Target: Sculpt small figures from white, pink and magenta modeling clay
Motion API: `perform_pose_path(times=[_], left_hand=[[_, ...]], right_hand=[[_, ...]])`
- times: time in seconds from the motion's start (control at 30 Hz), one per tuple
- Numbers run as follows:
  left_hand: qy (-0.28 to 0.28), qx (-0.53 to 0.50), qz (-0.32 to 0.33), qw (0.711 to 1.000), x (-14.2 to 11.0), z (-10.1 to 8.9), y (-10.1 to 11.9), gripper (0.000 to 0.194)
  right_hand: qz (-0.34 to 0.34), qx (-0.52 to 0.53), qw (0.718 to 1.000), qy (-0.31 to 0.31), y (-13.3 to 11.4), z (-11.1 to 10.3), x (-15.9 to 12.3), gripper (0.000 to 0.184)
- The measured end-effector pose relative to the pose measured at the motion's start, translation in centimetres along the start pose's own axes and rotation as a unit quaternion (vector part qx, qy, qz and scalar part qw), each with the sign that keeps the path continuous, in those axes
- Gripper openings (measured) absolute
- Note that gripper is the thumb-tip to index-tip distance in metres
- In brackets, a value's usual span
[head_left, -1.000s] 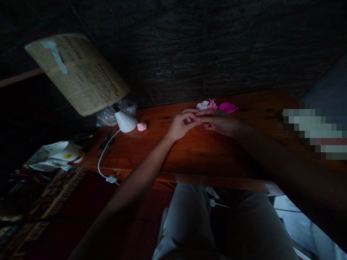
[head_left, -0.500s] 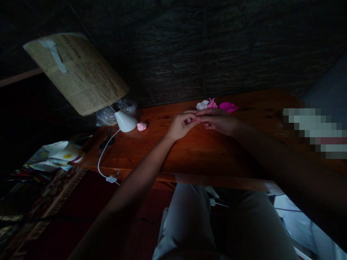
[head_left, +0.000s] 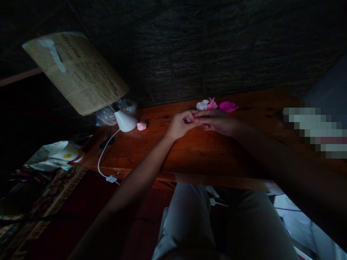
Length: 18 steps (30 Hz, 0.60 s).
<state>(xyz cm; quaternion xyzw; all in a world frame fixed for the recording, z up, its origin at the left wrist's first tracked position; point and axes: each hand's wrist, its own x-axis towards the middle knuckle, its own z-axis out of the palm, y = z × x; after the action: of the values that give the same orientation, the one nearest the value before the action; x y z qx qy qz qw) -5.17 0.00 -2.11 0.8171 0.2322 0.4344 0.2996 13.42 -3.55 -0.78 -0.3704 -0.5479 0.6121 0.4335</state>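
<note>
My left hand [head_left: 181,125] and my right hand [head_left: 217,121] meet fingertip to fingertip over the middle of the wooden table [head_left: 195,151]. Both pinch a small pink piece [head_left: 189,121] that shows only as a sliver between the fingers. Just behind the hands lie a white lump [head_left: 202,105], a pink shaped piece [head_left: 212,104] and a flat magenta piece [head_left: 228,107]. Another pale pink lump [head_left: 141,126] rests to the left, beside the lamp.
A small white lamp [head_left: 125,121] with a white cable [head_left: 103,159] stands at the table's left. Clear plastic bags [head_left: 108,115] lie behind it, and a taped newspaper sheet [head_left: 76,70] hangs on the dark wall. Cups and papers [head_left: 58,154] sit lower left. My legs are under the table.
The hands stay joined in the same place. My left fingers have curled a little more over the pink piece.
</note>
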Motion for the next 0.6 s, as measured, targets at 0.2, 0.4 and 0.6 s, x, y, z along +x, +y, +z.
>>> perform_pose_path(times=[0.2,0.4,0.6], left_hand=[[-0.018,0.014,0.01,1.0,-0.15,-0.12,0.19,0.029],[-0.066,-0.003,0.009,0.998,-0.22,-0.08,0.41,0.018],[-0.1,0.004,0.016,0.995,-0.19,0.23,0.45,0.023]], right_hand=[[-0.015,-0.017,1.0,-0.011,0.0,0.02,0.06,0.025],[-0.015,-0.035,0.999,-0.018,-0.11,0.12,-0.16,0.027],[-0.003,-0.016,1.0,0.004,-0.09,-0.04,-0.07,0.028]])
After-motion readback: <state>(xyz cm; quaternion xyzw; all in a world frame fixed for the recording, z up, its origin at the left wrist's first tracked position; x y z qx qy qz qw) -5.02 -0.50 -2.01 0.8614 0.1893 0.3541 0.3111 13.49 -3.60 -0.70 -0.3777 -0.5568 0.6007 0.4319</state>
